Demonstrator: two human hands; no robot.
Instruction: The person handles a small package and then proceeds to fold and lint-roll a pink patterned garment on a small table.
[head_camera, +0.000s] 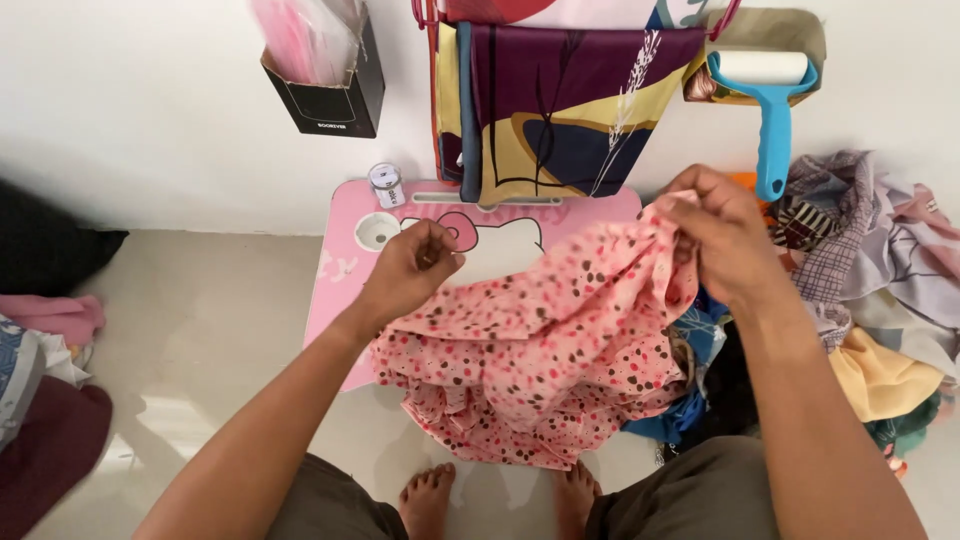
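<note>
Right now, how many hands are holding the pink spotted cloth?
2. The left hand pinches the pink spotted cloth at its left edge over the pink table; the right hand grips its upper right corner.

Head view, looking down. Left hand (410, 270) pinches the top edge of a pink spotted cloth (540, 350) w/ fingers closed; right hand (725, 235) bunches the cloth's other upper corner in a closed grip, held a bit higher. Cloth hangs between both hands, folds draping over the pink tabletop (335, 270) and down toward the bare feet (430, 495) on the floor. Small white-lidded jar (386, 184) sits at the tabletop's back edge. Patterned fabrics (560, 100) hang on the wall behind; blue lint roller (770, 110) to their right. Black box (330, 95) mounted on wall, upper left. Pile of mixed clothes (880, 290) just right of right hand.
</note>
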